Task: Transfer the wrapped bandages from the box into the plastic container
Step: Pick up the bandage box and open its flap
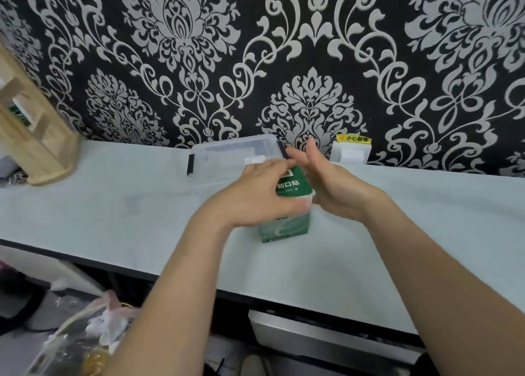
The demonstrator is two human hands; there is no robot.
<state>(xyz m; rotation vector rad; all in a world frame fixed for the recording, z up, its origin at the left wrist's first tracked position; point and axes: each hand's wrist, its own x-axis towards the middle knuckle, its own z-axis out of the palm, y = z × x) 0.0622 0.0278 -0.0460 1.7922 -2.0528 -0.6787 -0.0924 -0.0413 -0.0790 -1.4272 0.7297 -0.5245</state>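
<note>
A green box (285, 225) stands upright on the pale counter (113, 205), its long axis vertical, and both hands meet at its top. The left hand (264, 193) wraps over the upper left side, thumb pressed low against the front face, fingers reaching across the top edge, so it is clamped on the box. The right hand (326, 182) comes in from three o'clock with fingers extended and apart, palm against the box's right side near the top flap; whether it pinches the flap or only rests there I cannot tell.

The clear plastic container (227, 159) lies flat just beyond the box, toward eleven o'clock, its long axis running left to right along the wall. The left hand is the nearer one to it, so bandages pulled out would travel up and away from the body.

No bandages are visible. The hands hide the box's opening, and the container's clear walls make it hard to tell whether its lid is on.
</note>
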